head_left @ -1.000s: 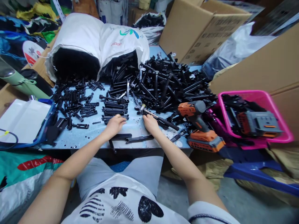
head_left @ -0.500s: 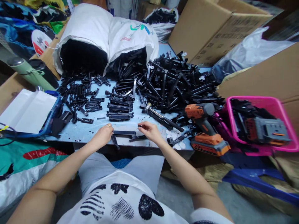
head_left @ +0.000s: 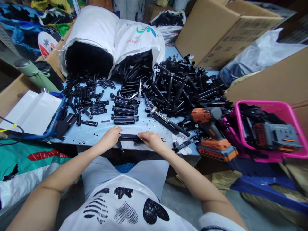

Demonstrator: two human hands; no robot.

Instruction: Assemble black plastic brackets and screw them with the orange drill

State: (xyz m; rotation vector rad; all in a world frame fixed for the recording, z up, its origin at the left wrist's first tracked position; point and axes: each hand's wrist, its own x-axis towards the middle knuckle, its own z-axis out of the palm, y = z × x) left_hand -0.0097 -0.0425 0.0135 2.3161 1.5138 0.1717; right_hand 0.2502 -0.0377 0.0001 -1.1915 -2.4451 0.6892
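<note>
A long black bar (head_left: 129, 136) lies level at the table's front edge, between my two hands. My left hand (head_left: 112, 137) is closed on its left end, where a second black arm (head_left: 120, 146) hangs down at an angle. The fingers of my right hand (head_left: 150, 140) are pinched together at the bar's right end; whether a small piece is between them is hidden. Just beyond lies a neat stack of black arms (head_left: 125, 112). A hammer (head_left: 168, 121) rests to the right of the stack, its head toward the stack.
Two white sacks (head_left: 93, 27) spill black parts onto the blue table. Short black links (head_left: 92, 104) lie left, a large heap of black arms (head_left: 178, 85) right. An orange cordless drill (head_left: 208, 131) stands by a pink basket (head_left: 271, 102). A blue tray (head_left: 51, 123) is far left.
My right hand has moved left onto the bar's right end; before, it was apart from it, pinching a small thin piece. My left hand keeps its hold. The view has shifted slightly.
</note>
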